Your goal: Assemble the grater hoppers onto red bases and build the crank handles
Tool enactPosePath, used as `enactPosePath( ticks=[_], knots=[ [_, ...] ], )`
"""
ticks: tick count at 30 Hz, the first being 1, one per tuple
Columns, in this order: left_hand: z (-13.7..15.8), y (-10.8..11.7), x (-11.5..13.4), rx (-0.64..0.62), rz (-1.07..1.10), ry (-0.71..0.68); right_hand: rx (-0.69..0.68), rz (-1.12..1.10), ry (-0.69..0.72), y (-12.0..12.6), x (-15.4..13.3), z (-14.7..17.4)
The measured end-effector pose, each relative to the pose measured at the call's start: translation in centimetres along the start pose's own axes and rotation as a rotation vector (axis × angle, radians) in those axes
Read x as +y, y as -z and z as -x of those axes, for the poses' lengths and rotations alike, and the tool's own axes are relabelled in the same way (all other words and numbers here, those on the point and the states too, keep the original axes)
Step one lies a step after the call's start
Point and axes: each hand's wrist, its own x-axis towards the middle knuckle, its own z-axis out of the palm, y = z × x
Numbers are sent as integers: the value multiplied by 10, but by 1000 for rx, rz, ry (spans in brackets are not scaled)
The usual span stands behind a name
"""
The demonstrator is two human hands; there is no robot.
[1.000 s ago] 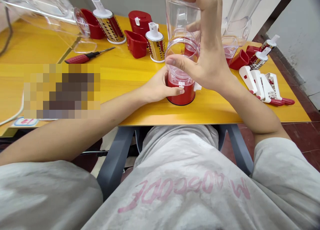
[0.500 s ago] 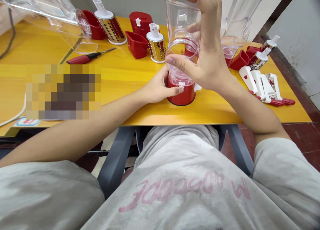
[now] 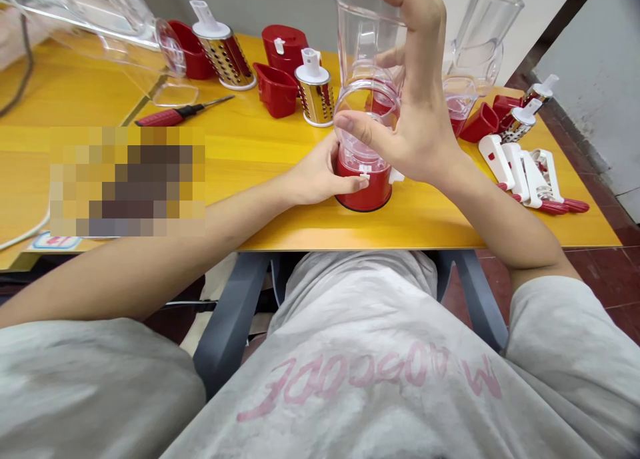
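Note:
A rotary grater with a clear plastic body and a red base stands upright near the table's front edge. Wrapped round the left side of the base is my left hand, its thumb across the front by a white tab. At the right side of the clear body, my right hand curves round it. That thumb lies across the front of the round opening, and some fingers show behind the clear plastic. The upper fingers are bent near the top of the chute.
Behind stand metal grater drums, red cups and a red lidded piece. A screwdriver lies left, below another clear body. Right are a clear body and white crank handles. A blurred patch covers the left front.
Both hands keep their places on the grater. The view has shifted very slightly, and the clear body's top appears a little farther right.

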Motion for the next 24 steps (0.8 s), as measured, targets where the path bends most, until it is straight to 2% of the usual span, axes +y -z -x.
enactPosePath(
  ticks=[5,9,15,20,24],
  knots=[
    [-2,0,-2,-5,-2,-2,-10,-35,53,-4,9,-1],
    [-3,2,-3,-16,-4,-11,-39,-1,-16,5,-4,-1],
    [-2,5,-11,-21,-5,-29,-42,11,-39,16,-21,0],
    [0,5,-19,-21,-24,-93,-102,35,-166,20,-28,0],
    [0,5,-19,-26,-94,-128,-16,-12,-43,19,-26,1]
  ],
)
